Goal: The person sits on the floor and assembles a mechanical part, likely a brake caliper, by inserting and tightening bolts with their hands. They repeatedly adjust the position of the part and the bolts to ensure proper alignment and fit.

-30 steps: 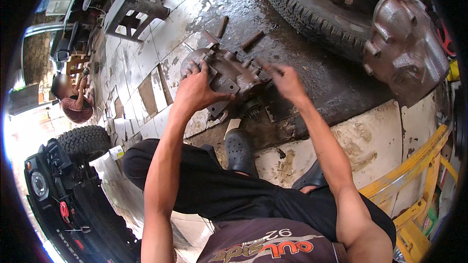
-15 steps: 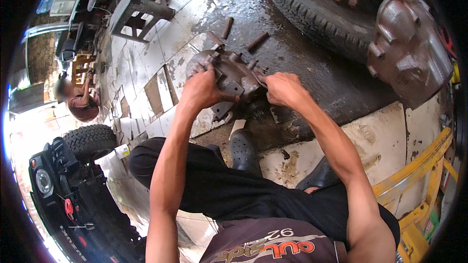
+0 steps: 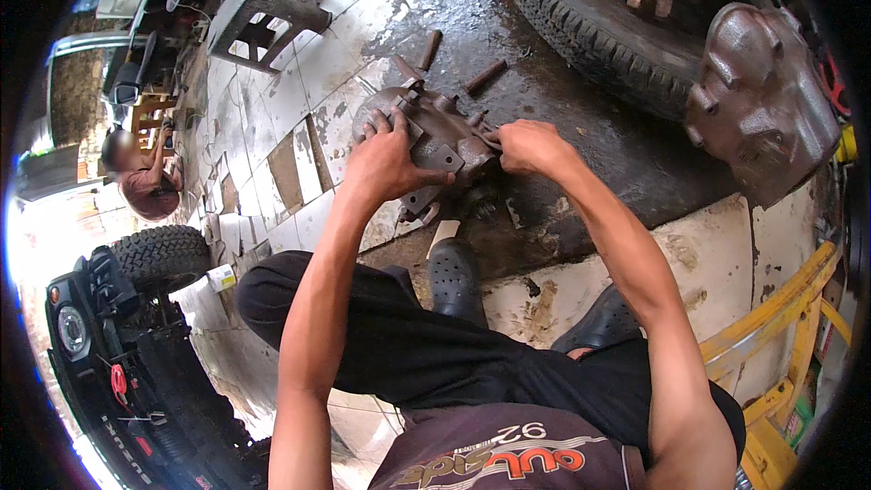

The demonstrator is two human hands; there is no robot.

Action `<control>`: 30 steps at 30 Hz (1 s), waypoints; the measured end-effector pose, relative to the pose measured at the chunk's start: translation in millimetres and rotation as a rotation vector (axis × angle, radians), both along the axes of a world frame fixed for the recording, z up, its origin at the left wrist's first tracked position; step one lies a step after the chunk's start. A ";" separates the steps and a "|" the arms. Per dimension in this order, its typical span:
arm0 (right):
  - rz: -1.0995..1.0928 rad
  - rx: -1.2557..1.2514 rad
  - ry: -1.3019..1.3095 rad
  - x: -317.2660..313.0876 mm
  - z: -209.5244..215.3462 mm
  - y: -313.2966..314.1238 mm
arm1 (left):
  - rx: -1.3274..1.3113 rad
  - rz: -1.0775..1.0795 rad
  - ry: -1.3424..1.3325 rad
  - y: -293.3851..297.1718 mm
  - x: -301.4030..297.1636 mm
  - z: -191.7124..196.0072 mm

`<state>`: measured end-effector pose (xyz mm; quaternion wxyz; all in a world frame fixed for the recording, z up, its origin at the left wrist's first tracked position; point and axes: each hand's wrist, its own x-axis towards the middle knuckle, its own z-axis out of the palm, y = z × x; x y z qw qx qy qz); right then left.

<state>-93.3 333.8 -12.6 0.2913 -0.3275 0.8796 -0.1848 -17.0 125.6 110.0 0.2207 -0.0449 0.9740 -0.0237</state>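
A greasy brown metal housing (image 3: 437,127) with upright studs and a drilled flat bracket (image 3: 445,160) lies on the floor in front of my feet. My left hand (image 3: 386,159) rests on its left side, open, with fingers spread over the casing and the thumb stretched along the bracket. At the housing's right edge, my right hand (image 3: 531,149) is closed. A thin, dark metal piece (image 3: 490,136) shows by its fingertips; its kind is hard to make out. Two rusty rods (image 3: 486,77) stick out past the housing's far side; whether they are attached is unclear.
A large tyre (image 3: 590,36) lies beyond the housing, and another big metal casing (image 3: 758,91) stands at right. A yellow metal frame (image 3: 771,345) is at lower right. A plastic stool (image 3: 270,18), a seated person (image 3: 145,177) and a black vehicle (image 3: 118,345) are to the left.
The housing and both hands appear slightly farther right in the picture, while the view shifts a little. My hands keep the same places on the housing.
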 end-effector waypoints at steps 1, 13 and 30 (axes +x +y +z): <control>0.015 0.039 0.017 -2.2 3.1 -3.8 | 0.008 0.011 -0.007 0.7 -0.5 0.0; 0.113 0.196 0.052 -14.0 8.0 -12.3 | 0.045 0.028 0.033 -4.5 5.6 -6.8; -0.104 -0.412 -0.212 -1.9 -36.9 19.8 | 0.021 0.027 -0.018 2.5 2.2 -1.1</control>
